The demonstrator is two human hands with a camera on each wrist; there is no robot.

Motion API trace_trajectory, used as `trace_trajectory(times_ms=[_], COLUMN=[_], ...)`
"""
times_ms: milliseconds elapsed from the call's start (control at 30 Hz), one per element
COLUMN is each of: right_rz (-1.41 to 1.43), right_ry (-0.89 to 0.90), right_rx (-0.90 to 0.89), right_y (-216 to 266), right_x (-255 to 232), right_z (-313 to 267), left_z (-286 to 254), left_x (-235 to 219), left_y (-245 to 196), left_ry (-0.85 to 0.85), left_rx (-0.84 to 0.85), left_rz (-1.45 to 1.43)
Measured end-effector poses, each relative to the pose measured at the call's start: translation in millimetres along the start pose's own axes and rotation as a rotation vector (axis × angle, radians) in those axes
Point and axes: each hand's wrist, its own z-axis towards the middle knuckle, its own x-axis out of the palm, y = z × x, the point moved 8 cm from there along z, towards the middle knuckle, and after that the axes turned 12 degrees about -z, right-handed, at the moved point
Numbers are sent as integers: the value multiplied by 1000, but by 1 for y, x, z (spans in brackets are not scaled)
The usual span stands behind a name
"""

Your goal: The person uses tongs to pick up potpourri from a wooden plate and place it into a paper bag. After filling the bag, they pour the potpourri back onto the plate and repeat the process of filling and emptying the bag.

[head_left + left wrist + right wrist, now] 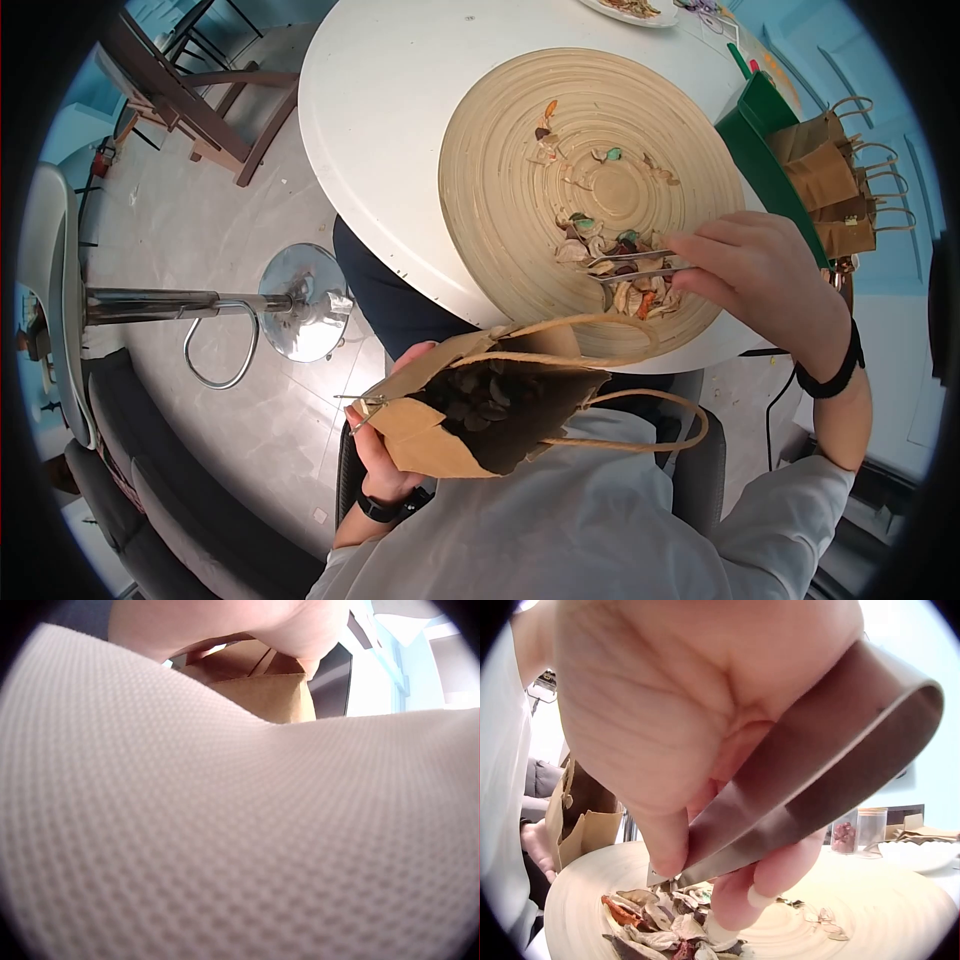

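My left hand (388, 475) grips the side of a brown paper bag (430, 445), tilted with its mouth open toward the head camera. Dark dried pieces (485, 395) lie in shadow inside it. Twisted paper handles (690, 420) stick out to the right. With my right hand (760, 275) I pinch metal tweezers (817, 761), their tips down among dried petals (656, 937). These petals form a heap on the near part of a round ridged wooden tray (490, 170); a few green and orange bits are scattered farther back. A sleeve fills most of the left wrist view.
The tray sits on a round white table (370, 130), reaching its near edge. A green box (765, 140) and several small paper bags (820, 160) stand at right. A white plate (660, 18) is at the back. A bar stool (170, 302) is on the left.
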Motion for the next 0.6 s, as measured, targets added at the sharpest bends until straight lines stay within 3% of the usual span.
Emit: trace_trajectory(times_ms=[133,200,400,500,600], right_rz=[110,304,656,645,422], right_ry=[-18,56,136,62,0], right_rx=[68,145,51,42,76], right_y=[-11,-20,18,13,-12], right_x=[-7,-10,-22,-30,-23], right_z=[-4,-5,-5,-4,2], left_z=[0,0,-3,-2,-3], left_x=[1,1,-5,-2,-3], left_y=[0,0,2,-2,-3], left_ry=[9,7,-47,-36,-61], left_rx=[-2,-3,-35,2,-7], left_rz=[5,3,4,15,67])
